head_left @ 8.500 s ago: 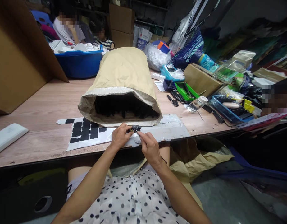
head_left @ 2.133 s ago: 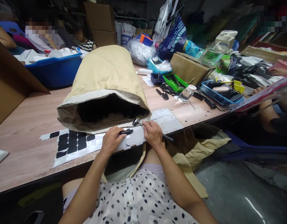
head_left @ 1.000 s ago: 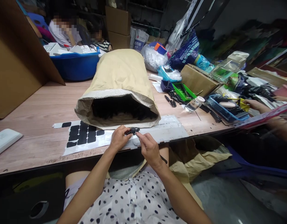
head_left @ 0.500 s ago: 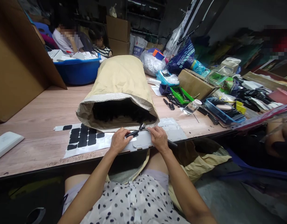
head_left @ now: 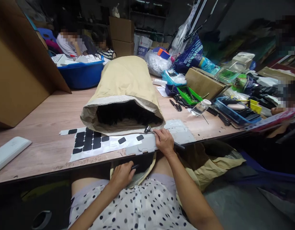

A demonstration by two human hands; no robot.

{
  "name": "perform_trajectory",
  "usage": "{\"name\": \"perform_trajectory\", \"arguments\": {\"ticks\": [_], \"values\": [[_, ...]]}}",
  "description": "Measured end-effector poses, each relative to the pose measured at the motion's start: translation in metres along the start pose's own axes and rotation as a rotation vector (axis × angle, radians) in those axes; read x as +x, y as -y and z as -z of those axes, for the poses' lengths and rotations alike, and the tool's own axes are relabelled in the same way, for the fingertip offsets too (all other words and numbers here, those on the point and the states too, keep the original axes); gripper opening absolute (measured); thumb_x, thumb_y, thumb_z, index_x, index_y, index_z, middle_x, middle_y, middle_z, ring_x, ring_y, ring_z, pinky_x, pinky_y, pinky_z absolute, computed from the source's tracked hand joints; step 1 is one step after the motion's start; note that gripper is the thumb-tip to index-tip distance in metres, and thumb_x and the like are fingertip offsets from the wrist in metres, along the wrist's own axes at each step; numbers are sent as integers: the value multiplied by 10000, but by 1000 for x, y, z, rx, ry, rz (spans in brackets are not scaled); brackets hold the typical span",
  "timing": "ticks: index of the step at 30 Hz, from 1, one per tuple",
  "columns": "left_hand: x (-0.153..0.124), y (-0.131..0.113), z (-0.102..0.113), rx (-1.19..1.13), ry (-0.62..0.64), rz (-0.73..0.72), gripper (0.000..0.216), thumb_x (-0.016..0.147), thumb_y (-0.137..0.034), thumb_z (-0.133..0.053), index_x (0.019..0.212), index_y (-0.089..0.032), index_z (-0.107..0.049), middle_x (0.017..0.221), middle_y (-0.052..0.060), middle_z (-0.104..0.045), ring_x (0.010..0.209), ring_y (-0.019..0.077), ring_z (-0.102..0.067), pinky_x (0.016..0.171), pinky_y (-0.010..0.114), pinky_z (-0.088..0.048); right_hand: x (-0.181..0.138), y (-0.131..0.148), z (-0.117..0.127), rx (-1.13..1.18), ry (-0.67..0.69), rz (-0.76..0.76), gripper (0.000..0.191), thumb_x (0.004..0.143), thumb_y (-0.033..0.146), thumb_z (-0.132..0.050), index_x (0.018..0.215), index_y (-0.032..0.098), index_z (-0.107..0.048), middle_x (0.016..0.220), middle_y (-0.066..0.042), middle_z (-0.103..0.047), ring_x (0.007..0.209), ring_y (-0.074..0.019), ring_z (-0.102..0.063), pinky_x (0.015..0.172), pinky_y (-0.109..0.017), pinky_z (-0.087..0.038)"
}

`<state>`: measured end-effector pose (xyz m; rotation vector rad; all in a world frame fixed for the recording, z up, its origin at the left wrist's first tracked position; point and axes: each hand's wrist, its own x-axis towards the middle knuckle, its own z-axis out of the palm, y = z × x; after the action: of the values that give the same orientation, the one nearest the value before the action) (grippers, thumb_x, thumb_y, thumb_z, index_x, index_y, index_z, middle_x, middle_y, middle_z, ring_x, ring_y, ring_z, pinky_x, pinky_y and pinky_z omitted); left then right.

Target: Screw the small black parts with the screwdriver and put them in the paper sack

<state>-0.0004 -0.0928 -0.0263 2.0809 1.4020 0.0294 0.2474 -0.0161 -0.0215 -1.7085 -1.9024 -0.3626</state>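
Note:
My right hand [head_left: 164, 141] rests at the table edge, its fingers wrapped round a small hammer [head_left: 147, 129]. The metal head points left and the dark handle end sticks out past my wrist. Below the table edge, over my lap, my left hand [head_left: 123, 175] is closed on a slim black part [head_left: 135, 166]; only its tip shows. Beneath that hand is an open beige sack [head_left: 151, 169]. A sheet of black stickers [head_left: 111, 147] lies on the table beside a grey flattened board [head_left: 178, 129]. Behind these, a paper sack [head_left: 125, 75] lies with its mouth towards me, dark contents inside.
At left stand a cardboard box [head_left: 25, 73], a white plastic bar [head_left: 11, 153] and a blue basin [head_left: 81, 76]. To the right are a green tray [head_left: 189, 95], a clear jar [head_left: 201, 108] and a blue basket [head_left: 236, 111]. Other people sit behind and at right.
My left hand has moved down from the table to above my lap, taking the black part with it. The right hand stays on the hammer at the table edge.

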Motion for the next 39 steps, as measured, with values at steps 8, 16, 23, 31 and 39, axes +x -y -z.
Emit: {"name": "perform_trajectory", "arguments": {"ticks": [8,16,23,31,39], "values": [[2,-22,24,-142,-19,-72,254,876,-253,-559,1070,-179,-704,744,53,-731,701,243,-705,625,299,-481,-1,-1,-3,-8,-15,15,260,920,183,-532,1075,249,-730,847,-48,-612,814,-208,-500,734,-306,-379],[78,10,124,-51,-793,285,206,848,-258,-539,893,-176,-722,848,104,-697,791,251,-679,710,333,-506,-1,1,-3,11,-28,19,258,918,183,-535,1075,248,-730,827,-46,-597,804,-207,-490,730,-305,-378],[110,29,132,-18,-709,652,262,762,-177,-612,982,-118,-742,890,211,-706,913,395,-699,779,469,-535,0,4,-3,4,-6,-3,263,914,183,-540,1078,260,-731,846,-49,-598,815,-210,-486,736,-307,-375],[87,33,119,7,-891,420,189,826,-268,-599,910,-148,-719,917,152,-669,847,320,-677,764,426,-535,1,6,-1,3,-11,-6,259,911,187,-539,1067,255,-734,840,-49,-602,809,-211,-487,737,-305,-385],[69,-7,80,-6,-476,-79,104,864,-263,-630,939,-262,-701,939,12,-665,913,197,-634,755,278,-492,0,5,0,34,5,-20,249,908,207,-561,1076,261,-737,856,-47,-618,821,-208,-507,752,-303,-407]]}}
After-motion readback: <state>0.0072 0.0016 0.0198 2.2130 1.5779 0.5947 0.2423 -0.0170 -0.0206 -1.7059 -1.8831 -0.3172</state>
